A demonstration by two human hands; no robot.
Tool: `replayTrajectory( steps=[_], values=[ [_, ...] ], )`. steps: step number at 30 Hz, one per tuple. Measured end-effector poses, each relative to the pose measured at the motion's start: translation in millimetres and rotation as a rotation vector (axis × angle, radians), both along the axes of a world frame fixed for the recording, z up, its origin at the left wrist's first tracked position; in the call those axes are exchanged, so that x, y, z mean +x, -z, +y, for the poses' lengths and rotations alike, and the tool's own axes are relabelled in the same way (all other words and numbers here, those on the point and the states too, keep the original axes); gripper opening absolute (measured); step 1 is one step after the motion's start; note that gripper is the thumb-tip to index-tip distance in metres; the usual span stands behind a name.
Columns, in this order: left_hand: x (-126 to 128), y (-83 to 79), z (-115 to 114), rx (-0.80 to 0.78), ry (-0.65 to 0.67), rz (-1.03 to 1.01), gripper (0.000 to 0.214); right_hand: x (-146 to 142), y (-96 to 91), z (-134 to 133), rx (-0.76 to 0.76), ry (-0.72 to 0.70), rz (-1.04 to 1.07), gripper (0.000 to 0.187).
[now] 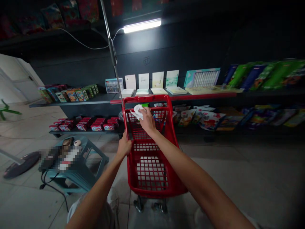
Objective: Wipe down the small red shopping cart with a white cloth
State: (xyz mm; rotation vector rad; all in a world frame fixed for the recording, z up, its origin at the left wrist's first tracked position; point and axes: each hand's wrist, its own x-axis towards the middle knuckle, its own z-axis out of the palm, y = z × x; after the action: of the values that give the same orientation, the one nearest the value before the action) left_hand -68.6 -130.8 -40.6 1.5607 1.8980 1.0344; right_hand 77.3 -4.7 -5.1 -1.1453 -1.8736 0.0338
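A red plastic shopping trolley [149, 187] stands on wheels on the tiled floor right in front of me. My left hand [124, 147] grips its left rim. My right hand [147, 121] reaches inside the basket and is closed on a crumpled white cloth [137, 112], held against the inner far wall near the top. Through the mesh the basket shows nothing else.
Dark shelves [100, 99] along the far wall carry boxes, cards and packets. A teal plastic stool [82, 165] with small items stands at the left, a cable trailing from it. A fan base [20, 165] and a metal pole [111, 51] are at the left.
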Motion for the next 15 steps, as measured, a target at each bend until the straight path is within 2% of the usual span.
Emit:
replayTrajectory(
  steps=[4, 7, 11, 15],
  values=[
    [1.1, -4.0, -0.8, -0.009, -0.008, 0.007, 0.072, -28.5, 7.6, 31.0, 0.037, 0.016, 0.099, 0.042],
    [-1.8, 0.8, 1.4, 0.021, 0.003, -0.027, 0.071, -43.7, 29.2, 46.9, 0.011, -0.012, 0.058, 0.039],
    [-4.2, 8.4, 3.1, 0.042, 0.014, -0.052, 0.07, -48.0, 80.7, 54.7, -0.061, -0.089, -0.077, 0.04],
    [-3.2, 9.3, 3.5, 0.046, 0.014, -0.073, 0.069, -36.6, 143.2, 44.2, -0.22, -0.209, -0.304, 0.04]
  ],
)
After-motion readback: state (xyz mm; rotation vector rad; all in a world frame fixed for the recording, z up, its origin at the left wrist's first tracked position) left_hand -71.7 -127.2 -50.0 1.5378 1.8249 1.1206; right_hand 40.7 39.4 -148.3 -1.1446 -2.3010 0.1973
